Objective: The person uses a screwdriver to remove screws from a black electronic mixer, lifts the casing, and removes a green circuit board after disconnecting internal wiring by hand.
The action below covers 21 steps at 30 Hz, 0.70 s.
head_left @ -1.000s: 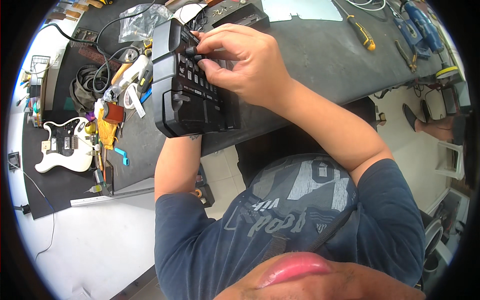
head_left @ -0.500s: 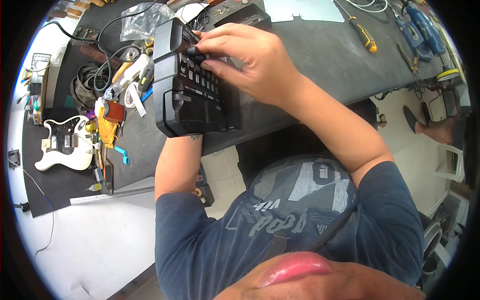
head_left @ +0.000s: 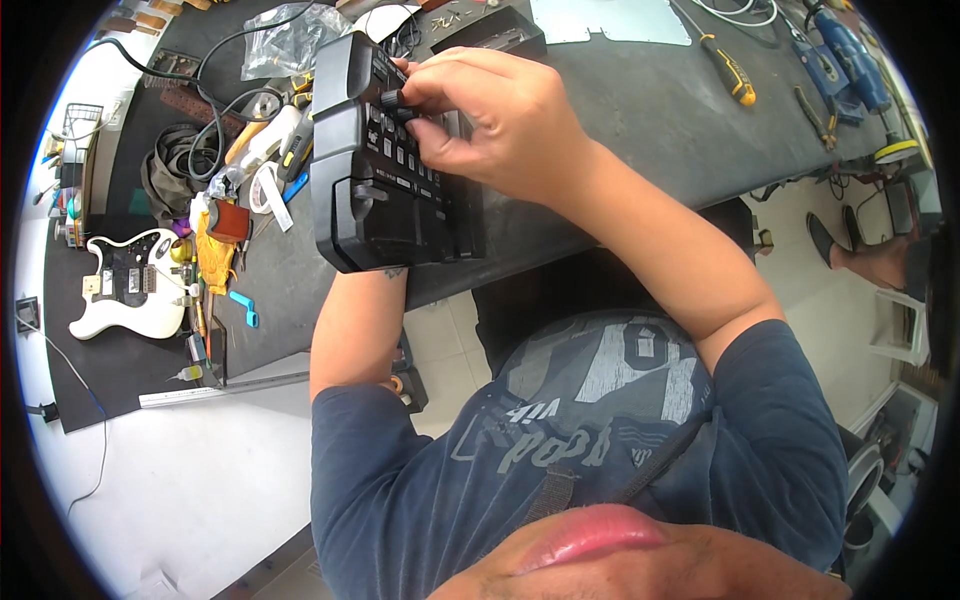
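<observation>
Now, right hand [head_left: 490, 125]: mostly closed, fingers curled, thumb and fingertips pinching a black knob [head_left: 392, 99]; small gap inside the curl.
Left hand: hidden behind the device; left forearm [head_left: 358, 335] rises to its lower end. Cannot tell how far open or what it grips.
Black device [head_left: 395, 215]: boxy, tilted up, its face of knobs and buttons turned toward the right hand; over the near edge of the work surface [head_left: 610, 120], left of its middle. Cannot tell if it rests there.
Guitar body [head_left: 118, 322]: white with black plate, flat near the left edge of the surface.
Ruler [head_left: 215, 392]: metal, along the near edge, toward the left corner.
Between guitar and device: yellow cloth [head_left: 212, 262], small blue crank [head_left: 249, 314], other loose hand tools.
Far edge, left of middle: clear plastic bag [head_left: 290, 45], a black cable [head_left: 208, 115] looping just nearer.
Far edge, middle: pale sheet [head_left: 610, 20], lying flat.
Right part: screwdriver [head_left: 737, 83], yellow and black; pliers [head_left: 820, 120] and blue power tool [head_left: 848, 60] toward the right edge.
</observation>
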Each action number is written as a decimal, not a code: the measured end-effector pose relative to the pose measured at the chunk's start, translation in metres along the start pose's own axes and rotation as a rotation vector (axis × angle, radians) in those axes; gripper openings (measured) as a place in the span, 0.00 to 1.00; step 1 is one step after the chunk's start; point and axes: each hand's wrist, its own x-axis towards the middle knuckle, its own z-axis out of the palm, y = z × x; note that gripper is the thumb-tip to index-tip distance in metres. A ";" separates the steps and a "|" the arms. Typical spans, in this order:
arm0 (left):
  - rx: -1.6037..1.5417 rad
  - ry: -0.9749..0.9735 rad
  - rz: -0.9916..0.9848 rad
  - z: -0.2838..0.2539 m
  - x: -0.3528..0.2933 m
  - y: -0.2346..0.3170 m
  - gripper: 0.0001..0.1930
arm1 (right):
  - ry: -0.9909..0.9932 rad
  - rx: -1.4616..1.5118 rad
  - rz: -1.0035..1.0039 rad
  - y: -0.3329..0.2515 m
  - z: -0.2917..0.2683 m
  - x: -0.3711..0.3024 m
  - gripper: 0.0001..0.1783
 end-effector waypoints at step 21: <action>0.072 -0.040 0.001 0.000 -0.006 -0.002 0.20 | -0.010 0.167 0.117 -0.009 -0.010 0.012 0.10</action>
